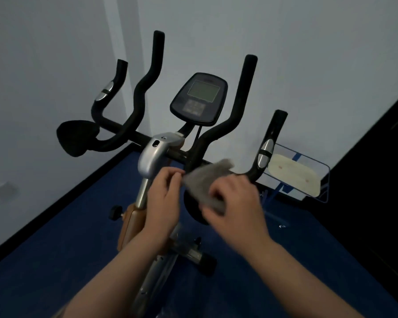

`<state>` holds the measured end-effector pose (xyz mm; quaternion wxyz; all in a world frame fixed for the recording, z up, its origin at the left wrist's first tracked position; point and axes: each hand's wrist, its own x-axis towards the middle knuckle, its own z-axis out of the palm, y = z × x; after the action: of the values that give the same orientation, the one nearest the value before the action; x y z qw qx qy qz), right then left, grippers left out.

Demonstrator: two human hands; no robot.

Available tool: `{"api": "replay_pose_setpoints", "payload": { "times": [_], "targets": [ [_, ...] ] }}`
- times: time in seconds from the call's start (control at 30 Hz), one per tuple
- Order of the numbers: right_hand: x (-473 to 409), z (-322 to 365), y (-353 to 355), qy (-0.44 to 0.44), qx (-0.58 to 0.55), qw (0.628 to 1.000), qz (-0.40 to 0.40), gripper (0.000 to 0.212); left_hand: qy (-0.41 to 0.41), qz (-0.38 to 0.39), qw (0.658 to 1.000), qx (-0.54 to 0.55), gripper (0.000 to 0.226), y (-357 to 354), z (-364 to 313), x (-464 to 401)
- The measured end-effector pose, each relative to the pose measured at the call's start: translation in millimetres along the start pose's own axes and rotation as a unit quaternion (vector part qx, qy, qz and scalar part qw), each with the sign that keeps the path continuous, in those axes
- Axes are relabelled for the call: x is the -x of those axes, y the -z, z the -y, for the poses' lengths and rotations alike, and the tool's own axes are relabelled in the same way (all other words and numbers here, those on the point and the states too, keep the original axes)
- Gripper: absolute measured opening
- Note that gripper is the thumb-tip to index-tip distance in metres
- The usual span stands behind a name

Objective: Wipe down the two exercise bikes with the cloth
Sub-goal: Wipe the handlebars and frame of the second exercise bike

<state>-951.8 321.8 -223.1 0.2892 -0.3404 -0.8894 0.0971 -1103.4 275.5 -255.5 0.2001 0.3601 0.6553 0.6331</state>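
Observation:
One exercise bike [151, 157] stands in front of me, with black handlebars [145, 88], a silver stem and a dark console [199, 98] with a grey screen. A grey cloth [208, 180] is held between both hands just in front of the handlebar crossbar. My left hand [164, 198] pinches the cloth's left edge with curled fingers. My right hand [236, 203] grips its lower right part, blurred by motion. A second bike is not in view.
White walls stand close behind the bike, meeting in a corner. The floor is a blue mat [55, 260]. A wire-framed rack [308, 177] with a pale pad [294, 175] sits at the right behind the handlebar. A dark surface [377, 180] fills the right edge.

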Motion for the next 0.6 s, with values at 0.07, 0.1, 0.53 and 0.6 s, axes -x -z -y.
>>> {"api": "replay_pose_setpoints", "payload": {
  "times": [0.07,0.1,0.53,0.6],
  "targets": [
    [3,-6,-9,0.056,0.052,0.996,0.047,0.031,-0.021,0.038,0.999,-0.006,0.026,-8,2,-6],
    [2,-10,-10,0.056,0.036,0.997,0.041,0.033,-0.031,0.05,0.998,-0.025,0.031,-11,3,-8],
    [-17,-23,-37,-0.025,-0.08,0.996,-0.029,0.036,-0.075,0.001,0.996,-0.053,0.046,-32,19,1],
    [-9,-16,-38,-0.066,-0.123,0.988,-0.071,0.023,-0.087,-0.02,0.995,-0.052,0.051,-34,18,7]
  ]
}}
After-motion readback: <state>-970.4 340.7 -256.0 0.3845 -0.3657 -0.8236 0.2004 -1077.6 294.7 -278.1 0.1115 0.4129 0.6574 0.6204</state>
